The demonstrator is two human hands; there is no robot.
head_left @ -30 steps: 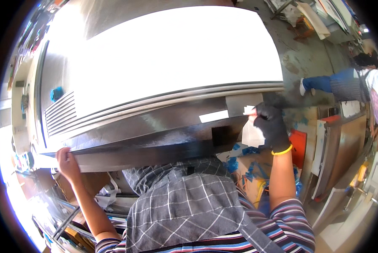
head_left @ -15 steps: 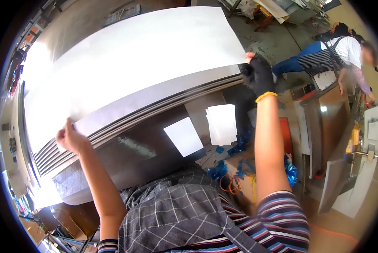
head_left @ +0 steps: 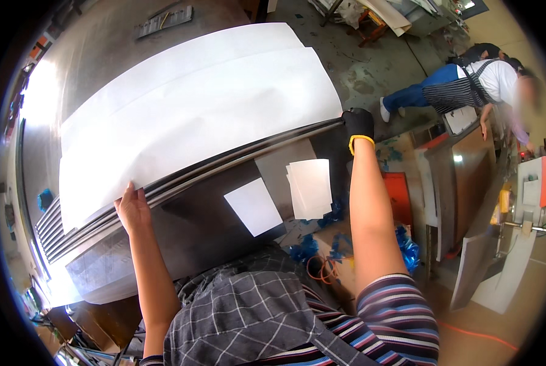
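Working with both hands set wide apart here, along the near edge of a broad white sheet point(head_left: 212, 122). Bare left hand point(head_left: 134, 213) toward the left end, fingertips touching that edge. Over on the far side, right hand point(head_left: 359, 124) in a dark glove, yellow band point(head_left: 362, 139) at the wrist, right at the near corner. Pinching or merely pressing? Cannot tell for either, with the undersides of the fingers out of sight.

Spread flat, the sheet, overlapping another white sheet point(head_left: 181, 61) farther back, near edge just beside the long dark ridges point(head_left: 242, 157). Nearer the body, a dark panel point(head_left: 181, 226), with one loose white paper point(head_left: 253, 207) and a small paper stack point(head_left: 310, 189) close by.

Looks like a lining-up step, judging by that spread of hands and an edge running close along the ridges. Showing faint ripples toward the middle, though. Seems to call next for steady, even tension at both ends, fine nudges rather than big pulls, then smoothing from the centre outward. Worth minding the overlap too: could slip or crease with one end dragged harder than the other.
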